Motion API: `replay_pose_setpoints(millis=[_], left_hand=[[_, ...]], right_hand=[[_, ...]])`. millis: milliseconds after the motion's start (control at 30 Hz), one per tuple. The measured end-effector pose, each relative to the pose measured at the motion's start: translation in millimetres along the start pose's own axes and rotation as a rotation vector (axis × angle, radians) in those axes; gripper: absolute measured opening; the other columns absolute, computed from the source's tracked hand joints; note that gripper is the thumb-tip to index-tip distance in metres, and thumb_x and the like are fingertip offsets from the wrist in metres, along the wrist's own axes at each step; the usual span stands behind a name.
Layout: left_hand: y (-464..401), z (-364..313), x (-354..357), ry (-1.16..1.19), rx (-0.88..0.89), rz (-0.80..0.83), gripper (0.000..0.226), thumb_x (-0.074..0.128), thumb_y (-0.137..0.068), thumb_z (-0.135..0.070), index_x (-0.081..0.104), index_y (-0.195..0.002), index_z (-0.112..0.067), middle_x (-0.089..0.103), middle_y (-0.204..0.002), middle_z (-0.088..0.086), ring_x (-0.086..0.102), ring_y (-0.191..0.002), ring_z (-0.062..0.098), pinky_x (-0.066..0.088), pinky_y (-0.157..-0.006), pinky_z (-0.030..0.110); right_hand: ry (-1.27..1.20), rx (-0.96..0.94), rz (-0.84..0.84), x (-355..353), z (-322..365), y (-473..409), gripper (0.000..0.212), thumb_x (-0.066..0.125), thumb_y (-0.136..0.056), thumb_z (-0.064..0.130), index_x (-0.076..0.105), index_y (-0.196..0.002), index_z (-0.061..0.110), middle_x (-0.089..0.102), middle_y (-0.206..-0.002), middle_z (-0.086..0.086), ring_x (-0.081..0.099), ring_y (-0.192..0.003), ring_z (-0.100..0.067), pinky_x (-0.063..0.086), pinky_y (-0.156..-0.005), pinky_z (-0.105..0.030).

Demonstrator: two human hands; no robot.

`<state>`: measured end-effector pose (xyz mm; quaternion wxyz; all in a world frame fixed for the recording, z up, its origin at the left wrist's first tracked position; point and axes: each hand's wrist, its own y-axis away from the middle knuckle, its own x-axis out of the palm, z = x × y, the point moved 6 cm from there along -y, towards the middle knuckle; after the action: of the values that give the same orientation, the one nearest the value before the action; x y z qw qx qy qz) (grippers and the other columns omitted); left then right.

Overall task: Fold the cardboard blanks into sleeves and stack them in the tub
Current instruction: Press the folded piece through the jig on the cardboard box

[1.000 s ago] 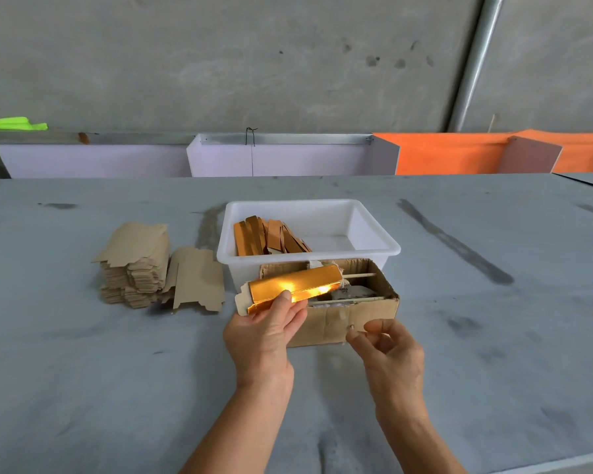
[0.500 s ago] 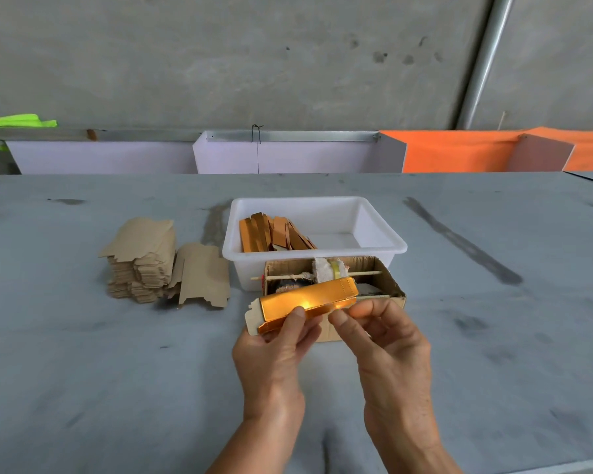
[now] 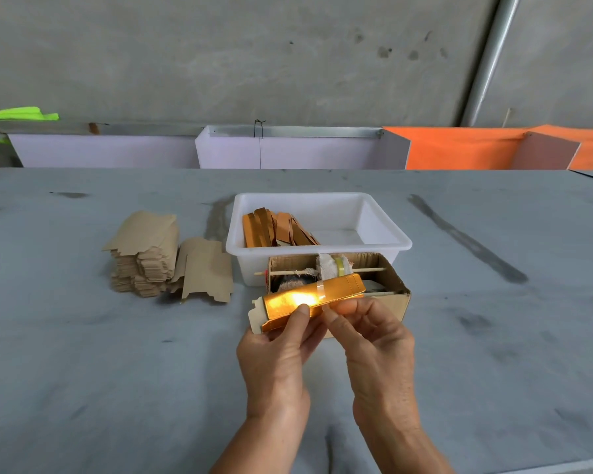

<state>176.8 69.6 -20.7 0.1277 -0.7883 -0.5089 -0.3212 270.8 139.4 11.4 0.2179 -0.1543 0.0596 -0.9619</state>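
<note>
Fingers [image 3: 300,314] of our left hand [image 3: 276,354] curl round a shiny gold cardboard sleeve [image 3: 308,301], thumb pressed on its bright upper face, while the thumb and forefinger of our right hand [image 3: 374,340] pinch a short strip of clear tape [image 3: 320,295] that lies across the sleeve's middle. We hold the sleeve lengthwise, tilted, its pale flap end low on the left and its far end raised to the right, just above the near edge of a small open cardboard box [image 3: 391,295]. Inside that box we see a thin wooden stick [image 3: 367,269] running across it with a tape roll [image 3: 339,265] threaded on, wrapped partly in white cloth. Directly behind the box, touching it, stands the white plastic tub [image 3: 384,234], where several finished gold sleeves [image 3: 271,227] lean together against its left side. Left of the tub, a stack of brown cardboard blanks [image 3: 144,254] sits on the grey table [image 3: 117,371], with one loose blank [image 3: 206,268] propped against the stack's right side. Beyond the table's far edge we see white and orange panels [image 3: 459,148] below a concrete wall.
</note>
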Motion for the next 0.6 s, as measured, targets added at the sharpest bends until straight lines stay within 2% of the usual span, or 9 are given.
replay_pose_setpoints(millis=[233, 433, 600], left_hand=[[-1.4, 0.0, -0.1, 0.012, -0.005, 0.0, 0.018, 0.064, -0.081, 0.004, 0.065, -0.099, 0.006, 0.072, -0.086, 0.021, 0.071, -0.075, 0.033, 0.057, -0.059, 0.029], [-1.4, 0.5, -0.2, 0.009, -0.015, -0.01, 0.017, 0.063, -0.082, 0.005, 0.064, -0.099, 0.007, 0.072, -0.085, 0.022, 0.072, -0.073, 0.032, 0.057, -0.058, 0.029], [-0.1, -0.1, 0.2, 0.003, -0.02, -0.01, 0.013, 0.063, -0.082, 0.005, 0.065, -0.095, 0.006, 0.072, -0.082, 0.021, 0.071, -0.071, 0.033, 0.057, -0.058, 0.03]], right_hand=[[0.061, 0.017, 0.013, 0.8, -3.2, -1.3, 0.023, 0.069, -0.077, -0.004, 0.072, -0.068, 0.016, 0.071, -0.074, -0.006, 0.064, -0.076, -0.021, 0.05, -0.071, -0.031], [0.103, 0.047, 0.007, 0.3, -5.4, -2.7, 0.028, 0.071, -0.077, -0.002, 0.074, -0.069, 0.025, 0.071, -0.07, 0.002, 0.064, -0.071, -0.01, 0.049, -0.068, -0.023], [0.151, 0.044, 0.005, -1.7, -7.7, -3.9, 0.031, 0.069, -0.079, -0.002, 0.075, -0.073, 0.029, 0.069, -0.067, -0.002, 0.06, -0.062, -0.007, 0.051, -0.059, -0.017]])
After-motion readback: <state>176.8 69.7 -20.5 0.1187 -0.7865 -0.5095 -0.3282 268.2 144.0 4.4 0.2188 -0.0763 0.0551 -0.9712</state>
